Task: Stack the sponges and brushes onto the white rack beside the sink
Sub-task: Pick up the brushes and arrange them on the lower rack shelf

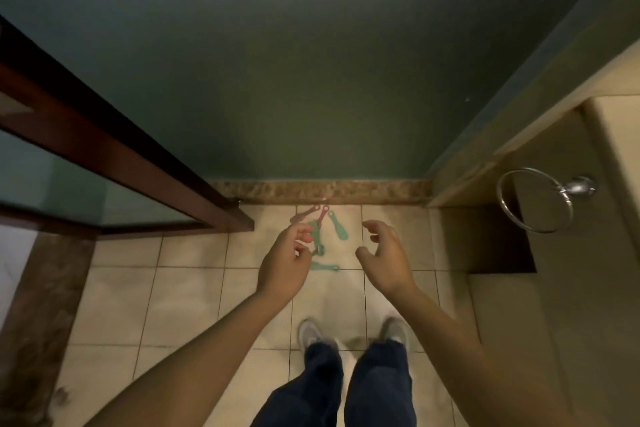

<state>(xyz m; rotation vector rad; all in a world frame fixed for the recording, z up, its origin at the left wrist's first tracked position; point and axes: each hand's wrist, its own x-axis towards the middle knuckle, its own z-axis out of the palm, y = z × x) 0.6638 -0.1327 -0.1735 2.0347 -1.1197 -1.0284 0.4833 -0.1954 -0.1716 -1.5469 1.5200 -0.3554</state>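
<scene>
Several small brushes lie on the tiled floor close to the green wall: two pink brushes [306,213] at the back, a green brush [338,226] to their right, and more green ones [323,266] nearer my feet. My left hand [287,263] hovers above the pile with loosely curled fingers and holds nothing. My right hand [382,253] hangs to the right of the brushes, fingers relaxed and spread, also holding nothing. No sponge, rack or sink is in view.
A dark wooden door frame [138,163] runs along the left. A beige counter wall with a chrome towel ring [535,199] stands on the right. My shoes [313,333] are on the beige floor tiles below the brushes.
</scene>
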